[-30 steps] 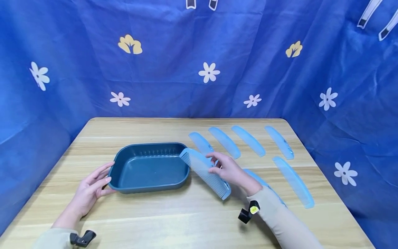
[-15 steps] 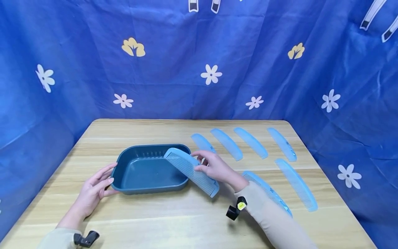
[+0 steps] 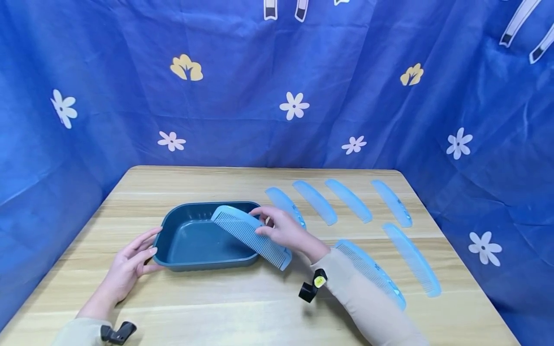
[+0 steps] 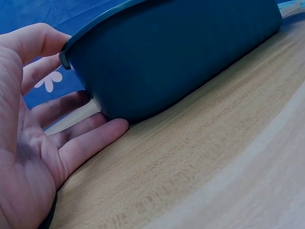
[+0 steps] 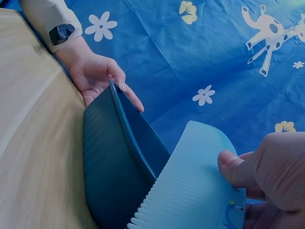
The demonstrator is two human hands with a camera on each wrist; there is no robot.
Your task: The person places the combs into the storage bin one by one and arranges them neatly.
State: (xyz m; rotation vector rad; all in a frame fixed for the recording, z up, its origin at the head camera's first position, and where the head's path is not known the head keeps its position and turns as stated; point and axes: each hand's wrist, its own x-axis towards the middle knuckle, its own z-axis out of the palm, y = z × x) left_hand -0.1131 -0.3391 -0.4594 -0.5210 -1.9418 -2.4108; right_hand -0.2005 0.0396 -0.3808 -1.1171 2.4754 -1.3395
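Observation:
My right hand pinches a light blue comb between thumb and fingers. Slanted, the comb overlaps the right part of a dark teal basin, its toothed edge facing down and its right end beyond the rim. In the right wrist view the comb shows a small printed figure near the thumb, and its teeth cross the basin's rim. My left hand is at the basin's left end. Its fingers, fairly straight, touch the rim and the outer wall in the left wrist view.
Several more blue combs lie on the wooden table to the right, such as the front comb, partly beside my right sleeve, and the far right comb. A blue curtain with printed flowers surrounds the table.
My right hand has carried the comb leftward, from beside the basin's right end to over its right part. The left hand has stayed at the basin's left end.

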